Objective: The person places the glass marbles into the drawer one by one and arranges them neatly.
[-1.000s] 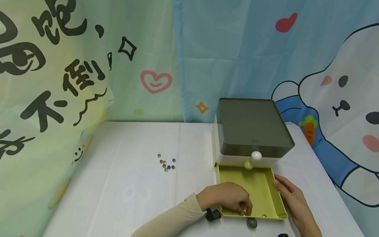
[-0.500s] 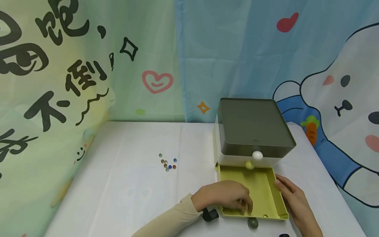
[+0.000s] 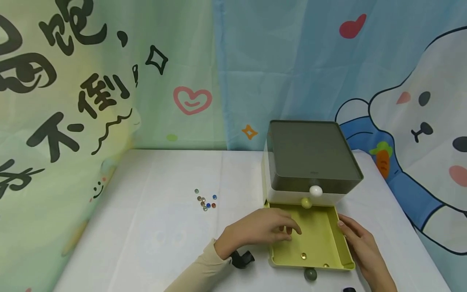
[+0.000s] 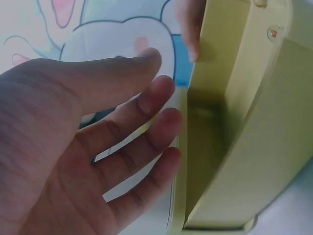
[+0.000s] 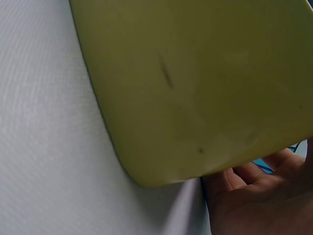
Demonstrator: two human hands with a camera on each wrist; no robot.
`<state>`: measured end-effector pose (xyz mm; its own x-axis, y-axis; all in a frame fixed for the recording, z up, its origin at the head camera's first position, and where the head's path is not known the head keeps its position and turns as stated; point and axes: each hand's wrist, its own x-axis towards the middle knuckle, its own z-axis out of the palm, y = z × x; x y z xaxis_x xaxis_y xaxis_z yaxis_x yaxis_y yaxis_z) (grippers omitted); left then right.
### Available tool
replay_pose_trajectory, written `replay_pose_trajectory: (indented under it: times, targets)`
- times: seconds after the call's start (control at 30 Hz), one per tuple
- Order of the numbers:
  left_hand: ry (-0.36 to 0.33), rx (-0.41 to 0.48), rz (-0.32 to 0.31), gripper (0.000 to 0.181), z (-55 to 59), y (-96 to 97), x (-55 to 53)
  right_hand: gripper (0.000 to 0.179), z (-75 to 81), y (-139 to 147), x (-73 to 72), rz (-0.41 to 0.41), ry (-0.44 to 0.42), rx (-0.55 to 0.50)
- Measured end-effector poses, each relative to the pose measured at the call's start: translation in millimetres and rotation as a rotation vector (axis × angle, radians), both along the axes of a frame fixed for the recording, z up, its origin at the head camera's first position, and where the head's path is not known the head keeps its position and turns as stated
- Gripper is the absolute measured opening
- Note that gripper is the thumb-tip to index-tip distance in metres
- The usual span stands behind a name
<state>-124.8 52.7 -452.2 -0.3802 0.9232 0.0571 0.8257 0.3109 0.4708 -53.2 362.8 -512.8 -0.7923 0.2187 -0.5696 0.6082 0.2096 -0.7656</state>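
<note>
The yellow-green drawer (image 3: 319, 231) is pulled out from the bottom of a small chest with a grey-green top (image 3: 310, 150). Above the drawer's left part hovers my left hand (image 3: 268, 227), fingers loosely bent and holding nothing; the left wrist view shows its palm and spread fingers beside the drawer wall (image 4: 264, 122). A clear marble (image 3: 304, 256) lies on the drawer floor, and another marble (image 3: 326, 265) sits by the front wall. My right hand (image 3: 365, 247) grips the drawer's right wall, thumb at the rim; in the right wrist view its fingers (image 5: 249, 174) reach behind the drawer's edge.
Several small glass marbles (image 3: 203, 203) lie in a loose cluster on the white tablecloth (image 3: 153, 227), left of the chest. A dark green ball knob (image 3: 310, 274) juts from the drawer front. White (image 3: 315, 191) and yellow-green (image 3: 306, 203) knobs stick out above the drawer.
My left hand, fingers down at the drawer's front earlier, has lifted and drawn back up and left, uncovering the clear marble. My right hand stays on the drawer's wall.
</note>
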Motion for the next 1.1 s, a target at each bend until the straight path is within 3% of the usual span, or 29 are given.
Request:
replay_pose_trajectory:
  times: [0.33,0.63,0.83,1.1]
  targets:
    - [-0.011,0.167,0.129,0.023,-3.7,-34.2,-1.8,0.089,-0.5,-0.7,-3.1,-0.016,-0.004,0.000]
    - [-0.059,0.401,0.338,0.023,-16.9,-67.7,-4.5,0.088,-0.3,0.2,-1.6,-0.013,-0.004,0.003]
    - [-0.094,0.444,0.499,0.023,-27.3,-92.5,-7.4,0.090,-1.7,0.5,-0.7,-0.018,-0.003,0.002]
    - [-0.063,0.476,0.659,0.023,-40.6,-124.6,-13.0,0.088,-2.9,0.8,2.5,-0.007,0.027,0.005]
